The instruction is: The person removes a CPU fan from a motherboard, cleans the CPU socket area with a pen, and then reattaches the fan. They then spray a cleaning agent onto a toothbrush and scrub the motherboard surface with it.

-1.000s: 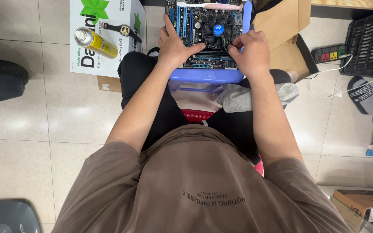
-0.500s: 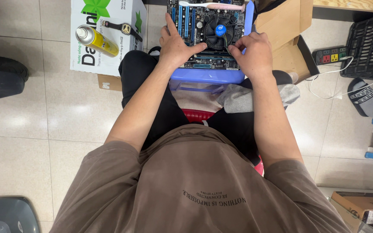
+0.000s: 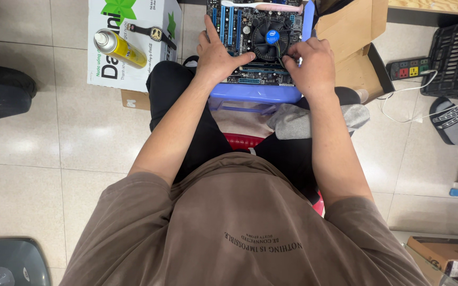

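L hand (image 3: 217,57) flat, fingers spread on motherboard (image 3: 239,32); R hand (image 3: 309,63) fingertips pinching at CPU cooler fan (image 3: 271,38) edge — best keep board steady, pull straight.

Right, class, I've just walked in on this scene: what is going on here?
A seated person works on a computer motherboard resting on a blue plastic stool. The left hand lies flat on the board beside the round cooler fan, while the right hand has its fingers at the fan's right edge. To the left, a yellow spray can and a wristwatch lie on a white carton.
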